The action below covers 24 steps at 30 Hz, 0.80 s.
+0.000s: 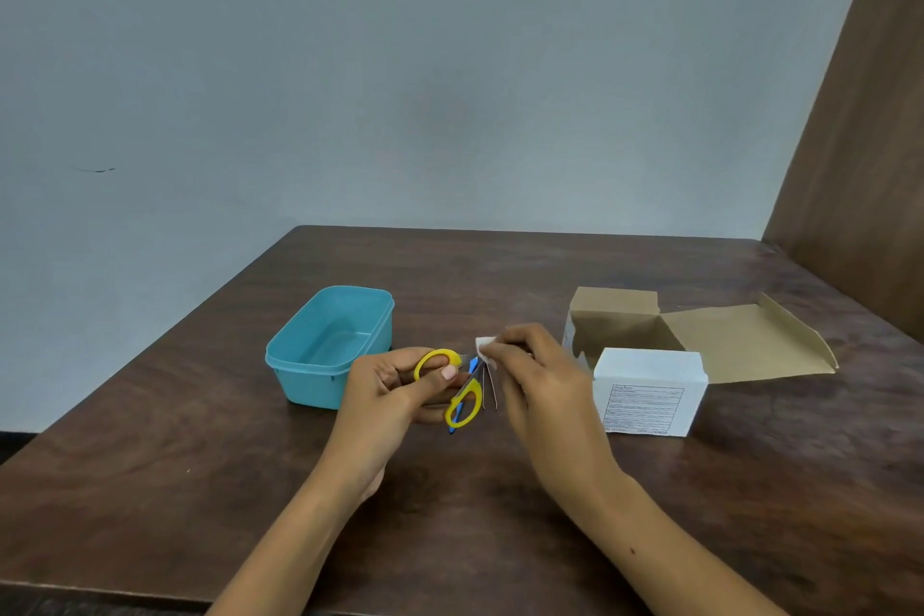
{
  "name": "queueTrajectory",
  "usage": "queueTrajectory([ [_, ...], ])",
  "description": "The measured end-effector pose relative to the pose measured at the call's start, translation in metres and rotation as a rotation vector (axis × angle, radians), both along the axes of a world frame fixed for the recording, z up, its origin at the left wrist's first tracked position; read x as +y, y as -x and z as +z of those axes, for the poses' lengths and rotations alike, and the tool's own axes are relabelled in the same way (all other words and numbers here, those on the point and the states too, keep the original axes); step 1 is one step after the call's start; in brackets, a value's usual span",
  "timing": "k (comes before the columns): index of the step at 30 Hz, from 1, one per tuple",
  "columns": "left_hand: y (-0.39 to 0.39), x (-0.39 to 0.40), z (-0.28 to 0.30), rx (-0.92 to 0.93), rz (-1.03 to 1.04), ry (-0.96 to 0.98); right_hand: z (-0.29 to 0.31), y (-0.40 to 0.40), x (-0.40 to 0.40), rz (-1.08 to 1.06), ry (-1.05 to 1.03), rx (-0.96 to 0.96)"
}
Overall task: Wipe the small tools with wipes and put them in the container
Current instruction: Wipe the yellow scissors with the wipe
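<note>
Gripping yellow-handled scissors, left hand aims blades rightward; right hand pinches wipe.

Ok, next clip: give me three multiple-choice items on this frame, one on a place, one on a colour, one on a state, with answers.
1. Where is the teal container relative to the hands?
A. To their left
B. To their right
C. Under them

2. What colour are the handles of the scissors?
A. Red
B. Yellow
C. Black

3. What state is the cardboard box in?
A. Taped shut
B. Crushed flat
C. Open, flaps spread

Answers: 1 A, it sits beyond the left hand. 2 B, both loops are yellow. 3 C, its flaps lie open; the right hand pinches a white wipe.
</note>
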<state>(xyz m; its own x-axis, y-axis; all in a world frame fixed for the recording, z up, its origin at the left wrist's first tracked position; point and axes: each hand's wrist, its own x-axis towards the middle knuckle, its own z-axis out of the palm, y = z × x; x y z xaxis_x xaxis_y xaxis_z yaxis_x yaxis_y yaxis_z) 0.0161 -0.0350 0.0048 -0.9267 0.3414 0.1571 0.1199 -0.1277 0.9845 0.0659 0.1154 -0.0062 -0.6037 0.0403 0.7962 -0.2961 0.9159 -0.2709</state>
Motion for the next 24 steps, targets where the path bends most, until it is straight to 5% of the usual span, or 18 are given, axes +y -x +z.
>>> queueTrajectory([
  [13,0.002,-0.005,0.002,-0.012,-0.077,-0.077,0.018,0.004,0.011,-0.146,0.240,0.181],
  [24,0.002,-0.004,0.001,-0.050,-0.059,-0.108,0.011,0.002,0.007,-0.085,0.133,0.116],
])
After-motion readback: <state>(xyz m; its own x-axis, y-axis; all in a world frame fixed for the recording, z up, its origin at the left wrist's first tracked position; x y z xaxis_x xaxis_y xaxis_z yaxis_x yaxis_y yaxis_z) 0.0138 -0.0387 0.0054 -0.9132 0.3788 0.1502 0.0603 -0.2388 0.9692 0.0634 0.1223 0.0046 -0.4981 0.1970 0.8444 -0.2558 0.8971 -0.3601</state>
